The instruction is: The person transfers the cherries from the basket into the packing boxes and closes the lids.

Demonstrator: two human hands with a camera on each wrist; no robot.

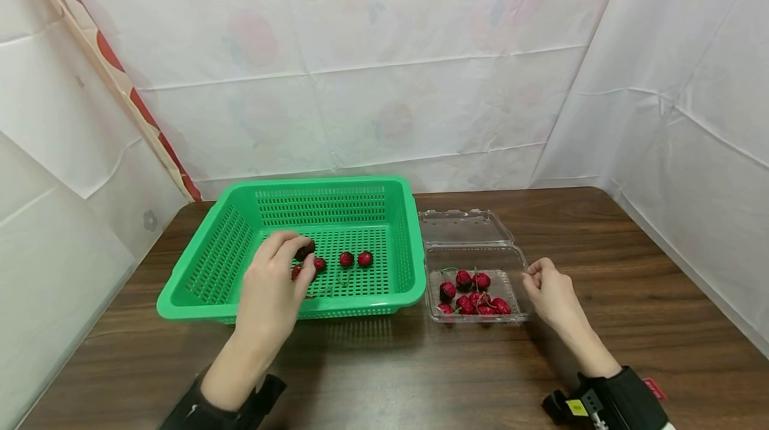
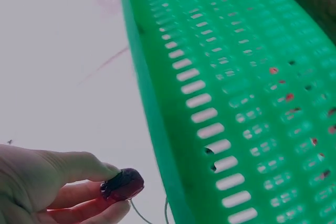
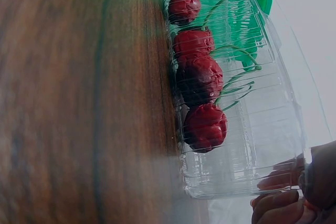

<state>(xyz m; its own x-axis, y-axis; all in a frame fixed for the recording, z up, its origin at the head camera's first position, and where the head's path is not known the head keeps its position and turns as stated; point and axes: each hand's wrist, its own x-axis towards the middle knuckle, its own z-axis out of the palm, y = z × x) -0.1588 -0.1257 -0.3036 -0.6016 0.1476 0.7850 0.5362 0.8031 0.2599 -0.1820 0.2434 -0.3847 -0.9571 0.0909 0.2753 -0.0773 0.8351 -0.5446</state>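
Between thumb and fingers my left hand (image 1: 273,290) pinches a dark red cherry (image 2: 124,184), its thin stem hanging down in the left wrist view. This hand is above the green plastic basket (image 1: 414,283), where several more cherries (image 1: 346,259) lie on the slotted floor, some partly hidden behind my fingers. To the right stands a clear plastic clamshell box (image 1: 518,263) with its lid (image 1: 465,226) folded back. Several cherries (image 3: 206,128) with green stems sit inside the box. My right hand (image 1: 551,293) pinches the box's right rim between thumb and fingers.
A dark brown wooden table (image 1: 384,376) carries the basket and box, which stand side by side, nearly touching. White patterned sheeting (image 1: 384,63) hangs behind the table and along both sides. Black bands are strapped round both wrists.
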